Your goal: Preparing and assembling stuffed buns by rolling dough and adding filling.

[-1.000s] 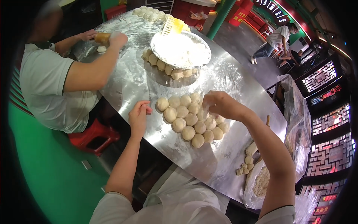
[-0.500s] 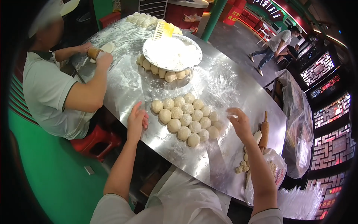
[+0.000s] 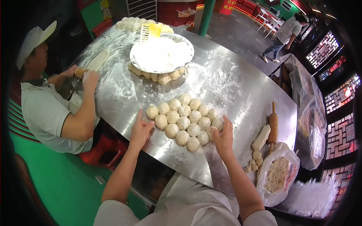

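Several round, floured dough balls (image 3: 183, 122) lie packed together in rows on the steel table (image 3: 233, 88). My left hand (image 3: 141, 130) is at the left end of the group, fingers apart, the index finger pointing away from me. It is close to the nearest left balls; whether it touches them I cannot tell. On the right side, my right hand (image 3: 224, 138) has its fingers spread, with the thumb against or just beside the outermost balls. Neither hand holds anything.
Beyond the balls, a metal bowl of flour (image 3: 162, 54) with a yellow scraper (image 3: 152, 32) rests over more dough balls. At right lie a rolling pin (image 3: 272, 126), a dough roll (image 3: 261, 137) and a bag of crumbly filling (image 3: 278, 175). A co-worker (image 3: 56, 105) rolls dough at left.
My right hand has moved left and nearer, up to the right edge of the dough balls. My left hand stays beside their left end. The co-worker's dough is now a longer strip.
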